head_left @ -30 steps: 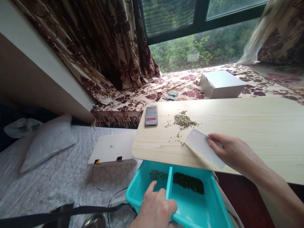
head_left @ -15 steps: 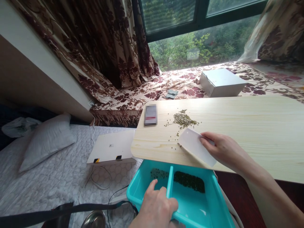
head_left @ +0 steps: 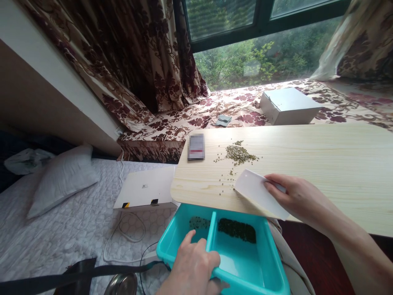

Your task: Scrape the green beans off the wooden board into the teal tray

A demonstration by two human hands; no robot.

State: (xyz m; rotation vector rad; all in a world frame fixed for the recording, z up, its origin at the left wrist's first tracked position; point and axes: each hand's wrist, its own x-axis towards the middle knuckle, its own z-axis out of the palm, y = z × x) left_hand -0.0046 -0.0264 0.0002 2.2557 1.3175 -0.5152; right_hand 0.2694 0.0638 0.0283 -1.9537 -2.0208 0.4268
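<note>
Seeds (head_left: pixel 239 155) are lying on a pale table (head_left: pixel 331 164) by a window (head_left: pixel 260 28).
Right hand (head_left: pixel 290 192) is pinching a white scraper (head_left: pixel 256 194) at the near edge; left hand (head_left: pixel 195 262) is gripping a teal bin (head_left: pixel 274 250) below; table is stretching rightward.

The desk (head_left: pixel 331 164) has a pale wood-grain top with rounded corners. Directly on it lies a loose heap of small greenish beans (head_left: pixel 239 154), with strays scattered toward the near edge; near the left end sits a flat, blurred rectangular item (head_left: pixel 196 147). Beyond, a window ledge (head_left: pixel 181 128) draped in floral cloth carries a pale box (head_left: pixel 290 105) and a small grey folded piece (head_left: pixel 223 120). On the left, the bed's quilted white cover (head_left: pixel 80 233) bears a pillow (head_left: pixel 66 178), a white flat box (head_left: pixel 145 186) and a looping white cable (head_left: pixel 135 241).
</note>
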